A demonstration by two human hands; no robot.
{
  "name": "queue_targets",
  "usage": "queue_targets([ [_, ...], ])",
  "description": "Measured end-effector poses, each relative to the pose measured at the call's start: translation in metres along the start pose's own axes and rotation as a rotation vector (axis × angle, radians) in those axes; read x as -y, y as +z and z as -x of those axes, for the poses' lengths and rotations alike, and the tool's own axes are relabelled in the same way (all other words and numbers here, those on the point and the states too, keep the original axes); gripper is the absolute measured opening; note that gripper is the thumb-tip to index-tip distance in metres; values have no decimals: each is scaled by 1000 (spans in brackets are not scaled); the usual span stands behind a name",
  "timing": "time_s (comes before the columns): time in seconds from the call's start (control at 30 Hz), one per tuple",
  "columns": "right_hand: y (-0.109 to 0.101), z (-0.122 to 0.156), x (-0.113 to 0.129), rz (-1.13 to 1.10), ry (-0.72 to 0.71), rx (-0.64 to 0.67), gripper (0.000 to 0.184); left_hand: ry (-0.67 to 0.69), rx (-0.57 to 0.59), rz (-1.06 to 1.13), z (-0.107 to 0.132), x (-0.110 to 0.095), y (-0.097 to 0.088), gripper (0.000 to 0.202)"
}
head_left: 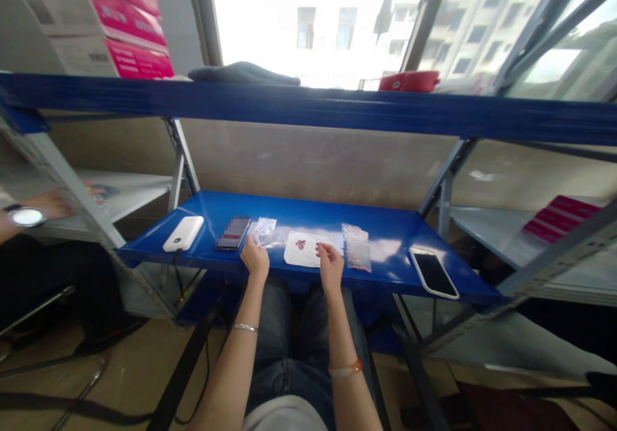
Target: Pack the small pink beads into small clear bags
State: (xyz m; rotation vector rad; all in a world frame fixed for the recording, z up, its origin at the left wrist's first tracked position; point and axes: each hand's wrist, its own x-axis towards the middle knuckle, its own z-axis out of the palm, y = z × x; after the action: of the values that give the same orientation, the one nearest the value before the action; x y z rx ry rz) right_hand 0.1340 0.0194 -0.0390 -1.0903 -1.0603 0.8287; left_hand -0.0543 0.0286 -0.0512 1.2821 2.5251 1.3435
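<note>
My left hand [254, 257] is closed at the near left edge of a small clear plastic bag [274, 239], with the fingertips pinching it. Just behind that bag lies another clear bag [267, 223]. My right hand [331, 265] hovers over the right side of a white sheet or shallow tray [295, 258]. Its fingers are curled with the tips together, and anything between them is too small to make out. A little cluster of dark red pieces [300, 245] rests on the white surface, left of my right fingers. Right of that hand lies a clear bag holding small reddish pieces [357, 249].
On the blue shelf table [390, 225] are a white power bank [184, 233] with a cable, a dark phone [233, 233] and a white-framed phone [434, 272]. A blue upper shelf [308, 105] crosses above. Another person's hand [55, 206] is at the left.
</note>
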Motion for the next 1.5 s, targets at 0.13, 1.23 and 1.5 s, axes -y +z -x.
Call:
queue_targets([
  [0.13,2,5,0,-23,4,71,30,-95,-33,181,-10,6,2,38],
  [1.23,17,25,22,-236,171,345,28,453,139,607,68,-54,-48,16],
  [1.5,19,32,28,53,-111,456,26,413,191,572,67,-52,-48,15],
])
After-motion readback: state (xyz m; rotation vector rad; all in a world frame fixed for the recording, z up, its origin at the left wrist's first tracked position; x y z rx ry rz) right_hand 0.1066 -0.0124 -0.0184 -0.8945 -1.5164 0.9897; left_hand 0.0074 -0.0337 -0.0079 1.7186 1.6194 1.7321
